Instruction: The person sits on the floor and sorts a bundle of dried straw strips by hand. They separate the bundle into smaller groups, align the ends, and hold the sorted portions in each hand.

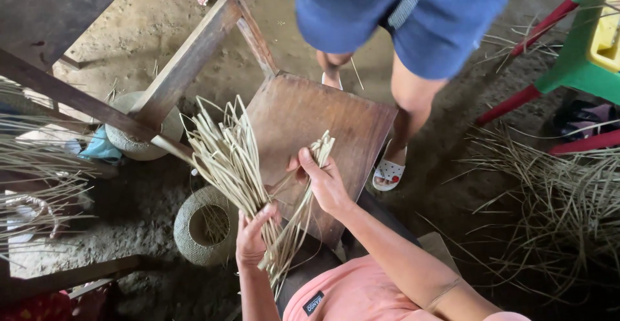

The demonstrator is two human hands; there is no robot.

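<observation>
My left hand point(253, 236) grips a thick bundle of pale dried straw strips point(227, 159) near its lower end, and the strips fan out up and to the left. My right hand point(323, 180) pinches a thinner bunch of strips point(315, 159) pulled away to the right of the bundle. Both bunches meet again below my left hand. Behind them lies a brown wooden board point(336, 117).
A person in blue shorts and white sandals point(389, 171) stands just beyond the board. Two woven baskets point(201, 227) point(139, 141) sit on the dirt floor at left. Wooden beams point(187, 59) cross above. Loose straw point(555, 198) piles at right beside a green and red stool point(571, 62).
</observation>
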